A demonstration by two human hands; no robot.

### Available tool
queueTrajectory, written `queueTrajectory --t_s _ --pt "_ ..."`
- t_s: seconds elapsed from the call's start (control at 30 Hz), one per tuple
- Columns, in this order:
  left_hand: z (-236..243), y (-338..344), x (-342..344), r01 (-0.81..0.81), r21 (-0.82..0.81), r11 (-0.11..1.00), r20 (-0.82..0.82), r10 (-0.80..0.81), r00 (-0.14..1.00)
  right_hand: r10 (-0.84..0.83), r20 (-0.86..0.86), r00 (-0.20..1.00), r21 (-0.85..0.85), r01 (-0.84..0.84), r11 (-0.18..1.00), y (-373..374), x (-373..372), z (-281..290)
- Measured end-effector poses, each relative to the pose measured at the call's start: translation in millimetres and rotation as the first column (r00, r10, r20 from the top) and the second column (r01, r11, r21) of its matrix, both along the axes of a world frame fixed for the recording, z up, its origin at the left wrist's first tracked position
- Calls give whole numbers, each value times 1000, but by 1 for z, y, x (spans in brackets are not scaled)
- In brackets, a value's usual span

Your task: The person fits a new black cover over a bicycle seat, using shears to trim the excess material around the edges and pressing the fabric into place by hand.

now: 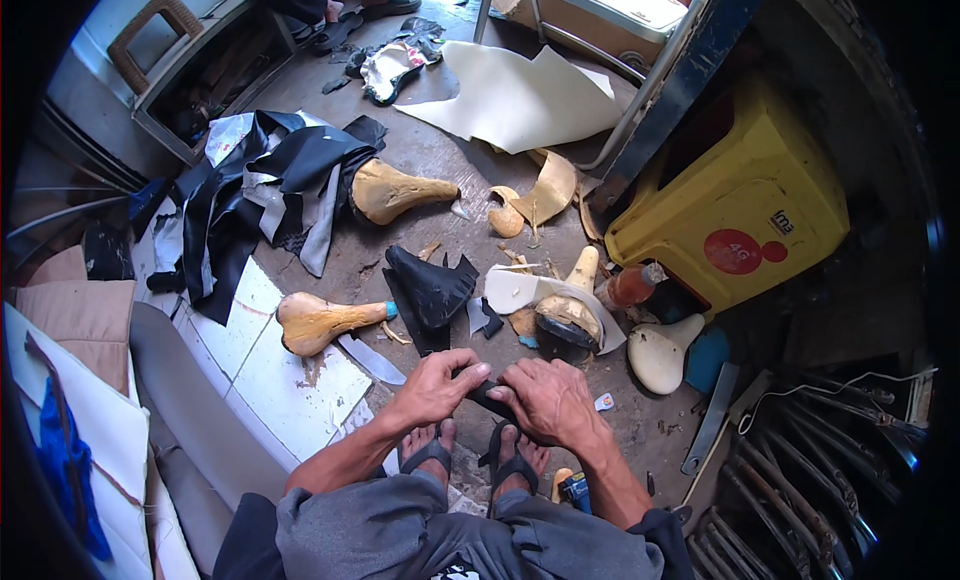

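Note:
Above my sandalled feet, my left hand [442, 385] and my right hand [550, 398] pinch a narrow black piece of sheet material [488, 396] between them. Both hands have curled fingers, with the thumbs toward each other. Just beyond lies a black bicycle saddle cover [432, 288], partly folded. To its left is a bare yellow foam bicycle saddle [325, 323] with a blue-green tip. A flat pale blade-like piece [372, 360] lies near my left hand. Ahead of my right hand, a saddle with a pale nose [583, 270] sits among white sheet scraps.
Black and grey sheets [285, 170] are heaped left, beside another foam saddle [395, 192]. A large cream sheet [510, 95] lies farther off. Right stand a yellow plastic stool [740, 195], an orange-brown bottle [630, 285], a cream saddle [662, 355] and metal tubes [800, 480]. Someone's feet [350, 25] show at the back.

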State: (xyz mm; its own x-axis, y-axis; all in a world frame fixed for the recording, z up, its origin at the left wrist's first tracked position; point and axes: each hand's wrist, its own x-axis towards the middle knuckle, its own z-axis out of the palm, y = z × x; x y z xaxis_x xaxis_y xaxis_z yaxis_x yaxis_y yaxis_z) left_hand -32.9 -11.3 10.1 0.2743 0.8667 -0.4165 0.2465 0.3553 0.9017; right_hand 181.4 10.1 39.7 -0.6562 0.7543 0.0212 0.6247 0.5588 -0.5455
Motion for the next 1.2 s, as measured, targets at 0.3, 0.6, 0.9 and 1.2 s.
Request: queueTrajectory --t_s 0.3,0.6,0.9,1.2 --pt "-6 -2 10 -197 47 979 2 197 980 -148 74 986 424 103 900 4 -7 -5" --pt "-1 2 14 -169 -12 986 60 169 984 -317 136 939 286 269 919 19 -4 -17" --pt "-26 -3 13 -305 -274 912 299 382 874 -196 127 972 236 162 958 37 -6 -14" --pt "-22 -1 25 -404 -328 854 375 510 774 -192 -49 980 438 194 878 40 -5 -20"
